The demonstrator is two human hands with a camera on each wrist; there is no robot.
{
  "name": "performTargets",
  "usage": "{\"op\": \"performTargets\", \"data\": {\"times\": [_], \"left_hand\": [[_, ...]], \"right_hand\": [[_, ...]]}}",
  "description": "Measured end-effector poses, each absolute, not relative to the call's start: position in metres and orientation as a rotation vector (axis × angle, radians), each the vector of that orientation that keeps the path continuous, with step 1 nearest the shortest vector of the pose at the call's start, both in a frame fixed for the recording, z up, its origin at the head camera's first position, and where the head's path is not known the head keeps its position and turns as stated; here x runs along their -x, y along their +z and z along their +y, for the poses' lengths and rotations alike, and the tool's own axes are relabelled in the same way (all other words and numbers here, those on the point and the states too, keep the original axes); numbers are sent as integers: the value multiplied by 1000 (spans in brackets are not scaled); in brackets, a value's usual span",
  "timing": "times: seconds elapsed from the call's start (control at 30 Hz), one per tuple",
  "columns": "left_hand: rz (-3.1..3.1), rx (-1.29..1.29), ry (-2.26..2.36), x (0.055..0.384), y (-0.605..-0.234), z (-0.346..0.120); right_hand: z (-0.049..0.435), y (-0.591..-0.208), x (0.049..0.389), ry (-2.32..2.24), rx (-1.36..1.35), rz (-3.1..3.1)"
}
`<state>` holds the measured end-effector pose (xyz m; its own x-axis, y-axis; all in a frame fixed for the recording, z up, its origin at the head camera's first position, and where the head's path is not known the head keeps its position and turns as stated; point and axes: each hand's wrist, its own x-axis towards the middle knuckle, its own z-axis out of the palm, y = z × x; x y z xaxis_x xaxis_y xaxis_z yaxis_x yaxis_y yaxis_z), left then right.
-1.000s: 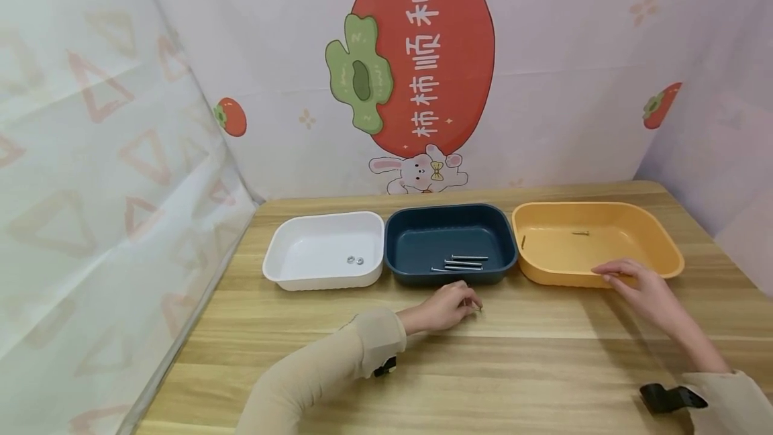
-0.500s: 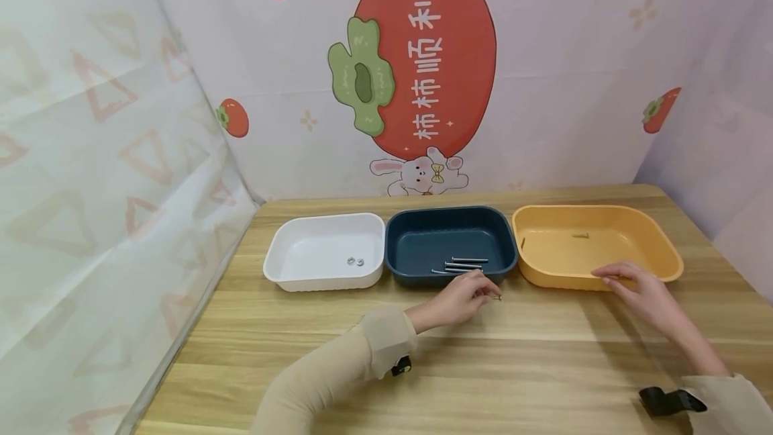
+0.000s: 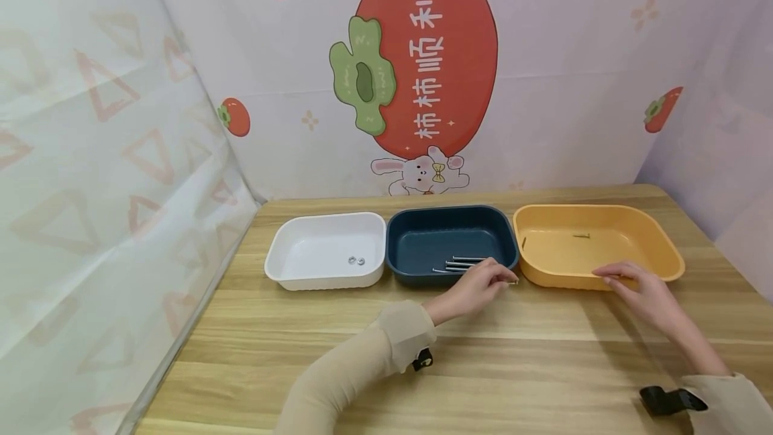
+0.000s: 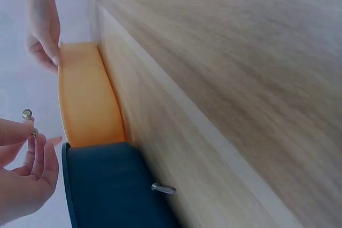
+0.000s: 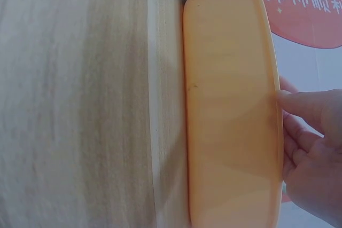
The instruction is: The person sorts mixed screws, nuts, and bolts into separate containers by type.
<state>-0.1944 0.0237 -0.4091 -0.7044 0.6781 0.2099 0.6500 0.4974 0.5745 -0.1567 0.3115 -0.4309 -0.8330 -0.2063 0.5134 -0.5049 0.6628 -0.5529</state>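
Note:
My left hand [image 3: 477,287] is by the front right corner of the dark blue tray [image 3: 448,215], near the yellow tray [image 3: 604,247]. Between thumb and fingers it pinches small brass-coloured screws; two round heads show in the left wrist view, the upper screw [image 4: 26,114] and the lower screw [image 4: 34,132]. My right hand [image 3: 646,294] grips the yellow tray's front rim, thumb outside and fingers over the edge, as the right wrist view shows. A small screw [image 3: 582,235] and another screw [image 3: 524,242] lie in the yellow tray. Several long silver screws [image 3: 455,264] lie in the blue tray.
A white tray [image 3: 326,220] with two nuts [image 3: 356,261] stands left of the blue one; the three trays are in a row. A silver screw [image 4: 163,188] shows beside the blue tray in the left wrist view. A printed cloth [image 3: 278,153] hangs behind the wooden table [image 3: 513,381].
My left hand has moved right and farther forward past the front of the blue tray, carrying the screws towards the yellow tray. My right hand has kept its place on the rim.

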Motion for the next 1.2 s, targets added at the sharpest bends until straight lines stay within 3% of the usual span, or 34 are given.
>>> {"op": "performTargets", "data": {"times": [1.2], "left_hand": [[2768,-1052,1050,214,-412,81]], "right_hand": [[311,-431,157,992,-570,-2453]]}}
